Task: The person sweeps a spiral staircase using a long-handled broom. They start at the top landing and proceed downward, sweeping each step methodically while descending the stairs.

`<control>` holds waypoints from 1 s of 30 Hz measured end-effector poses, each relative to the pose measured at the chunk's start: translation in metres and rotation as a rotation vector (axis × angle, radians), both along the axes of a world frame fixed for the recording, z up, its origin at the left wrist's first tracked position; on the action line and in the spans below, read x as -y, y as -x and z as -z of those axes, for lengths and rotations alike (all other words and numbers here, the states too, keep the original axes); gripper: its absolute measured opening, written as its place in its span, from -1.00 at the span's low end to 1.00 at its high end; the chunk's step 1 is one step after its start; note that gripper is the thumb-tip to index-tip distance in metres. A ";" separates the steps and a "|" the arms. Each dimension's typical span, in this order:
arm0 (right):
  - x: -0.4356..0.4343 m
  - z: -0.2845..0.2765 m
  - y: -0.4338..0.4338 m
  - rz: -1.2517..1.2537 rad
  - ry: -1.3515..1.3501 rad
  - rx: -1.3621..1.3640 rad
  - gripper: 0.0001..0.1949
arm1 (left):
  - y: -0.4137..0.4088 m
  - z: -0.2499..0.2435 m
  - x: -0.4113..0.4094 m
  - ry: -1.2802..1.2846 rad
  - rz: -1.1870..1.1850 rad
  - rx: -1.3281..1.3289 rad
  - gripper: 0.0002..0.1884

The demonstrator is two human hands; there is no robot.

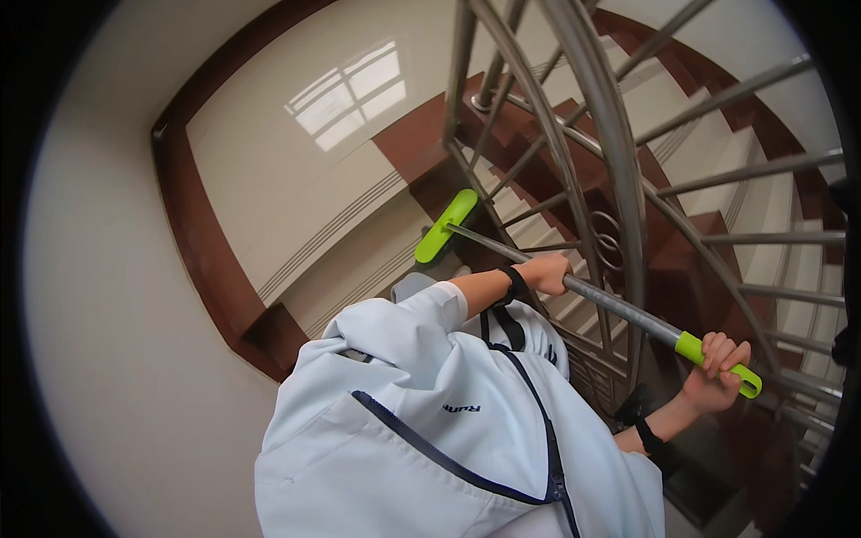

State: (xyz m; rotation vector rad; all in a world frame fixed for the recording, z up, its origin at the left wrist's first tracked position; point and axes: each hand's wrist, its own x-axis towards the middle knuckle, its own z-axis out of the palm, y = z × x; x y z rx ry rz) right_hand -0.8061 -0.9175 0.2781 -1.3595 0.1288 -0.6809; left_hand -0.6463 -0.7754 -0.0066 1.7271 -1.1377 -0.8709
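My left hand point(546, 273) grips the grey metal handle point(622, 309) of a push broom partway along its length. At the upper end, my right hand point(721, 372) is closed around the bright green grip, whose tip has a hanging hole. The broom's green head point(446, 226) rests at a stair step beside the railing, with dark bristles partly showing beneath it. Below the head lies a cream stair tread point(363, 286) with grooved lines. A grey shoe tip shows just past my sleeve.
A stainless-steel railing point(622, 155) with a curved handrail and bars runs close along the right. Beyond it are more cream stairs point(726, 181) with red-brown edging. A glossy landing point(269, 155) lies ahead, reflecting a window. A white wall point(128, 289) borders the left.
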 end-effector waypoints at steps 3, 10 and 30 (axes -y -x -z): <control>0.009 0.007 0.018 0.074 -0.059 0.010 -0.84 | 0.007 0.006 0.013 -0.086 0.052 -0.008 -0.80; -0.004 0.023 -0.004 0.027 -0.196 -0.023 -0.82 | 0.007 0.016 -0.036 -0.062 -0.148 0.007 -0.81; -0.151 0.010 -0.117 -0.507 -0.063 0.089 -0.87 | 0.010 -0.012 -0.236 0.001 -0.709 0.027 -0.81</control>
